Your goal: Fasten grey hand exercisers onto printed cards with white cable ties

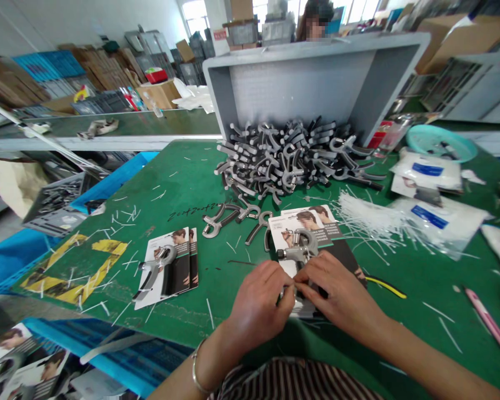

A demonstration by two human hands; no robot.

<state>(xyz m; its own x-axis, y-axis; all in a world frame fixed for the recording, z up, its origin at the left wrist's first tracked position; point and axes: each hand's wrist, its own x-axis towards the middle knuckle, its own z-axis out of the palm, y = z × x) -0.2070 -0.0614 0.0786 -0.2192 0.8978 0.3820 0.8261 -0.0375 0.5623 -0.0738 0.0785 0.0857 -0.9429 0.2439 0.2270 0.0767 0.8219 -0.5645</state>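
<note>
My left hand (260,300) and my right hand (335,286) meet at the fingertips near the table's front edge. Both are pinched closed; whatever is between the fingers is too small to make out. Beneath them, a grey-and-black spring hand grip (304,241) lies on a printed cardboard card (277,225), its handles partly hidden by my fingers. More printed cards (345,253) lie under it. Several loose hand grips (250,210) rest just beyond. To the left, another hand grip (166,258) sits on a pair of cards (183,278).
A grey crate (295,83) tipped on its side spills a heap of hand grips (291,158). White cable ties (366,219) and plastic bags (437,219) lie right, near a yellow-handled tool (385,286) and pink pen (489,322). A blue crate (108,355) stands lower left. A person is behind.
</note>
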